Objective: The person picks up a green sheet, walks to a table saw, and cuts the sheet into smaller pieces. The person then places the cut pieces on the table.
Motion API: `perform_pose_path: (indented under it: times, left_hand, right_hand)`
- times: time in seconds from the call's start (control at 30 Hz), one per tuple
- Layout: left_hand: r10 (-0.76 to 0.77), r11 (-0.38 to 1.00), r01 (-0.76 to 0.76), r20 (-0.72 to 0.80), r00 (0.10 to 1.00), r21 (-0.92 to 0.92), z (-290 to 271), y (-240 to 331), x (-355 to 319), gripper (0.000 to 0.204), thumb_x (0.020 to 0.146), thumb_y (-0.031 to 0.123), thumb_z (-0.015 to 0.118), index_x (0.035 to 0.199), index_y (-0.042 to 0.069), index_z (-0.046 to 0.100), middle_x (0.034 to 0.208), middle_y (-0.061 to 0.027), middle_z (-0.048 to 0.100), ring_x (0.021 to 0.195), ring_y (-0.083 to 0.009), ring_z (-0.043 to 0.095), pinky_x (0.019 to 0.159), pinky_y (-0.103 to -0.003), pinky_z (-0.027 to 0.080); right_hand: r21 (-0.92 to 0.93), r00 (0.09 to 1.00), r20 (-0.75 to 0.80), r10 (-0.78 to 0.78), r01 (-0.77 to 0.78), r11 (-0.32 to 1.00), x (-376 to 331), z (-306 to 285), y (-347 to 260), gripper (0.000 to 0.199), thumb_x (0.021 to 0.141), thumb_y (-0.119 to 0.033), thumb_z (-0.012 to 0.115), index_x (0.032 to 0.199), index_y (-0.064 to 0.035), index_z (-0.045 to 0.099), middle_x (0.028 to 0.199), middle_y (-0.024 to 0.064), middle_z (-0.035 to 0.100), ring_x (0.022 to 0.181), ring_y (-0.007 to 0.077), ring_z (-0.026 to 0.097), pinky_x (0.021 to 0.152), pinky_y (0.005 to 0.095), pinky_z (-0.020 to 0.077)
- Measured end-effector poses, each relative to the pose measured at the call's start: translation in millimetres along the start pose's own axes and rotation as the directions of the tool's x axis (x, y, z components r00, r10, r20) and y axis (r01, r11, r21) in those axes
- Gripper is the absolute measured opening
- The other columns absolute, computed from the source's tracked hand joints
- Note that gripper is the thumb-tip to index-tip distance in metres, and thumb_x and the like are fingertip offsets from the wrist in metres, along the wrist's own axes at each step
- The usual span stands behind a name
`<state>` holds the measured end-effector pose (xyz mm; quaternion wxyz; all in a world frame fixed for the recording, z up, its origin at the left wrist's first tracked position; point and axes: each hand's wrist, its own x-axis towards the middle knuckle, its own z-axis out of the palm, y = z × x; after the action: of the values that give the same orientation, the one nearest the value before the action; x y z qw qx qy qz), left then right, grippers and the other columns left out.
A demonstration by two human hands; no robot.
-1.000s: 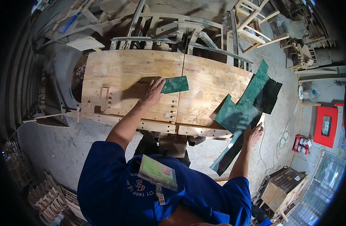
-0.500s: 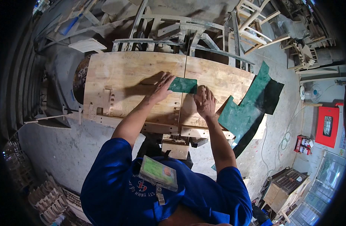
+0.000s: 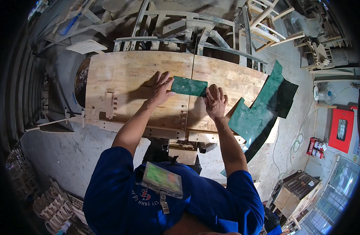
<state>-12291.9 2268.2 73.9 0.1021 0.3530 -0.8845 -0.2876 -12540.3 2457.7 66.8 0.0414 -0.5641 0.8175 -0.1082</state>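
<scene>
A rectangular green strip (image 3: 189, 86) lies across the dark seam between two pale wooden panels (image 3: 137, 64). Beside its left end is my left hand (image 3: 161, 91), fingers spread on the wood and thumb near the strip's edge. My right hand (image 3: 216, 103) rests at the other end, its fingers apart and its thumb side touching the strip's corner. Whether any fingertip is tucked under the strip is hidden. To the right, a large irregular green sheet (image 3: 252, 113) with a black underside hangs over the panel's edge.
A notched wooden piece (image 3: 110, 105) lies on the left panel. Beyond the panels stands a dusty frame (image 3: 156, 39). Wooden chair frames (image 3: 266, 29) are at the far right. A red wall cabinet (image 3: 341, 131) and a fan (image 3: 327, 94) are at the right.
My left hand has moved left, off the strip's end, so more of the green strip shows. The strip has turned slightly. My right hand stays at its right end.
</scene>
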Motion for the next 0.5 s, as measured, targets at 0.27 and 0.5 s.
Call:
perform_pose_path:
  times: [0.27,0.5]
  left_hand:
    - [0.046,0.999,-0.046,-0.064,0.997,0.003,4,0,3,0.081,0.082,0.029,0.089,0.152,0.009,0.055,0.169,-0.0164,0.034,0.159,-0.0446,0.019,0.131,-0.050,0.021]
    - [0.102,0.992,-0.095,-0.080,0.992,0.087,11,0,3,0.081,0.084,0.037,0.085,0.156,0.016,0.053,0.170,-0.0167,0.031,0.158,-0.0478,0.018,0.131,-0.056,0.014]
  right_hand:
    - [0.033,0.999,0.015,0.028,-0.029,0.999,4,-4,0,0.058,0.101,-0.048,0.063,0.156,-0.0322,0.051,0.167,0.0141,0.037,0.154,0.0408,0.032,0.120,0.0666,0.0222]
    - [-0.058,0.997,0.079,-0.009,0.013,0.998,13,-8,1,0.068,0.100,-0.056,0.060,0.162,-0.0367,0.040,0.171,0.0132,0.029,0.158,0.0406,0.024,0.123,0.0674,0.0174]
